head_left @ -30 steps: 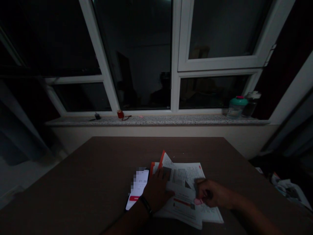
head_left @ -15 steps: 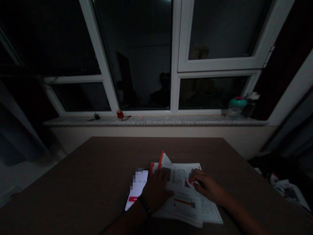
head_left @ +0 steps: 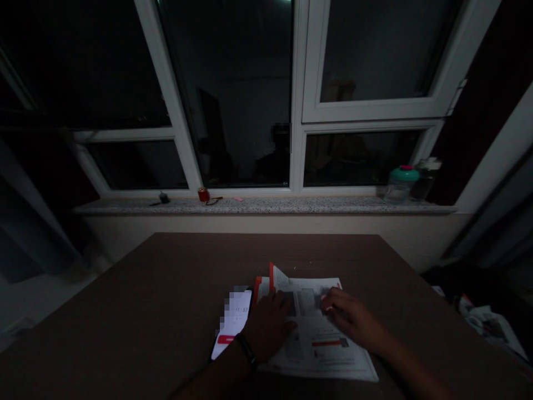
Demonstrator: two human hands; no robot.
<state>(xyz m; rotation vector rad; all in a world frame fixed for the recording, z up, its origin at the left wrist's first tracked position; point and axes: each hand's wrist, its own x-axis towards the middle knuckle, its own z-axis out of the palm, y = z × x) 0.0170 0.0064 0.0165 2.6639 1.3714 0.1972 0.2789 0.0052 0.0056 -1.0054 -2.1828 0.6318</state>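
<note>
A printed booklet or stack of sheets (head_left: pixel 328 361) with red-orange edges lies on the brown table, one top corner sticking up at its left. My left hand (head_left: pixel 272 325), with a dark band on its wrist, rests spread and flat on the left part of the pages. On the upper right of the page sits my right hand (head_left: pixel 350 316), its fingers curled together. Something small and pinkish shows at its fingertips, too dim and blurred to name. Beside my left hand lies a lit phone (head_left: pixel 233 316) showing a running timer and a red button, partly hidden by the wrist.
Behind the table (head_left: pixel 187 255) runs a speckled stone windowsill (head_left: pixel 270 204). On it stand a small red jar (head_left: pixel 204 194), a dark small object (head_left: pixel 164 197) and a clear jug with a teal lid (head_left: pixel 402 183). Papers (head_left: pixel 487 319) lie low at the right.
The pages have shifted: the loose lower sheet now lies in line with the rest, and the raised corner has dropped slightly. The pink thing under my right fingers is less visible.
</note>
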